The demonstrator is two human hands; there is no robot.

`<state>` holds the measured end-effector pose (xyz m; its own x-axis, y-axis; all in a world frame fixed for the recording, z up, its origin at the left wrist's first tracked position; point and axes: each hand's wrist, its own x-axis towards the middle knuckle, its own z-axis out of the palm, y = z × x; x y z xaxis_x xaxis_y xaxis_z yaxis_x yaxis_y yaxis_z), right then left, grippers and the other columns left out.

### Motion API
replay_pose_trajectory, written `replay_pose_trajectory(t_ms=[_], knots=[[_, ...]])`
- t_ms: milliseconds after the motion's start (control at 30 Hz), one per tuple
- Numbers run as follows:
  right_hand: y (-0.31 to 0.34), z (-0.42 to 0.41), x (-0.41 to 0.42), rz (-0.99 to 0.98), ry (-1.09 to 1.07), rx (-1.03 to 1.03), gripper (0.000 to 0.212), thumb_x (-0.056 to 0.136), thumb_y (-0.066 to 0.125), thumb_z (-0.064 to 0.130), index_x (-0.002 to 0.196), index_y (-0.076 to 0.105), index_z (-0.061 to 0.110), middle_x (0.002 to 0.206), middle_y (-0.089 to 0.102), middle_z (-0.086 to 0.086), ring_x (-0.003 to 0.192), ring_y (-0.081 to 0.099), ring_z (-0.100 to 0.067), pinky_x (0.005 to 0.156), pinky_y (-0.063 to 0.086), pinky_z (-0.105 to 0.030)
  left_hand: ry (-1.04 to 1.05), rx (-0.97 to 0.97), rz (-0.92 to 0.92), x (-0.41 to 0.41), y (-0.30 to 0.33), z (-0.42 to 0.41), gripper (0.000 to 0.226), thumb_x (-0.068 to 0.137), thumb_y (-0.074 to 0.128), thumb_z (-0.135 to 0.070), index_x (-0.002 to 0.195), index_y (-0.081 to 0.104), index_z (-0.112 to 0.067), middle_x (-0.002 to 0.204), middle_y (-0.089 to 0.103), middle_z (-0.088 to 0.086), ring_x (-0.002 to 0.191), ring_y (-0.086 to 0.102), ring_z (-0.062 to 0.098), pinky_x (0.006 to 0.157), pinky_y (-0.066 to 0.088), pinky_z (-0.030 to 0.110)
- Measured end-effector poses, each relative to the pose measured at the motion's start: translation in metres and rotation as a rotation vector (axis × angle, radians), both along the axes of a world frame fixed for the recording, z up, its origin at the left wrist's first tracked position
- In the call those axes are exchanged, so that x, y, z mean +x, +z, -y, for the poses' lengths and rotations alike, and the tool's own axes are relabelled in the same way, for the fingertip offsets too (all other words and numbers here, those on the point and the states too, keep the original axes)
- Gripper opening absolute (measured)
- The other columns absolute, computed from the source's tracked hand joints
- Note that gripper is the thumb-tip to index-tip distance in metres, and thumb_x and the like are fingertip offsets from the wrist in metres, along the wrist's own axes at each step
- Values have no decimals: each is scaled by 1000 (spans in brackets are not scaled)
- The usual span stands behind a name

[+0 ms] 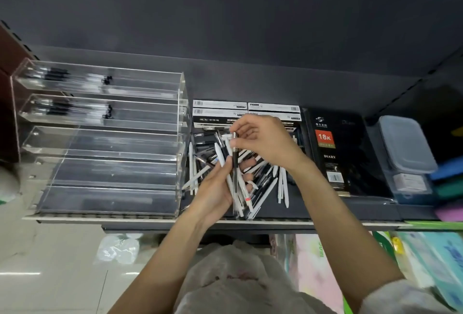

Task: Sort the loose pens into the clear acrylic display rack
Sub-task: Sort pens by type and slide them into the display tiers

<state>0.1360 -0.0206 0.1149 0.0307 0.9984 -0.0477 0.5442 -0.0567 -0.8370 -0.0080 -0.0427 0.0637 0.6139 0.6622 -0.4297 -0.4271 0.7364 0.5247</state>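
Pinching the top of a slim black pen w/ silver cap (235, 155), the right hand (263, 142) holds it upright over the left hand (215, 188); left hand grips a bundle of white and black pens (239, 196), fingers curled round them; more loose white and black pens (281, 183) lie heaped on the dark shelf (325, 209) beneath; clear acrylic tiered display rack (105, 138) stands just left of the heap, black pens in its top 2 tiers; black diary pack w/ red 18K label (335, 155) sits to the right.
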Motion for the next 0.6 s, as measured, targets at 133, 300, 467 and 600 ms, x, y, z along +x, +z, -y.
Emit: replay_pose_trajectory(t_ms=[133, 300, 467, 600], knots=[[-4, -6, -8, -14, 36, 35, 23, 71, 81, 13, 89, 68, 18, 79, 66, 3, 75, 64, -13, 75, 54, -21, -20, 42, 4, -2, -2, 2, 27, 90, 49, -25, 112, 56, -11, 99, 71, 12, 69, 64, 16, 63, 56, 28], [-7, -10, -20, 21, 83, 70, 25, 72, 81, 15, 93, 70, 17, 82, 66, 6, 71, 60, -4, 69, 50, -13, -10, 76, -14, -7, -5, 2, 26, 95, 44, -4, 117, 56, -10, 99, 72, 6, 76, 68, 15, 70, 58, 29], [-18, 8, -26, -116, -112, 77, 23, 86, 67, 22, 108, 64, 18, 100, 64, 5, 79, 62, 2, 69, 47, -9, 159, -41, 70, -12, -9, -1, 32, 88, 51, -9, 117, 60, -14, 94, 70, 4, 74, 67, 14, 73, 57, 30], [-43, 54, -34, -98, -130, -151, 20, 89, 56, 42, 102, 54, 28, 88, 66, 12, 75, 64, 0, 69, 55, -24, 343, -53, 39, -23, -16, -2, 26, 92, 47, -9, 116, 58, -13, 95, 71, 4, 80, 68, 14, 74, 57, 29]])
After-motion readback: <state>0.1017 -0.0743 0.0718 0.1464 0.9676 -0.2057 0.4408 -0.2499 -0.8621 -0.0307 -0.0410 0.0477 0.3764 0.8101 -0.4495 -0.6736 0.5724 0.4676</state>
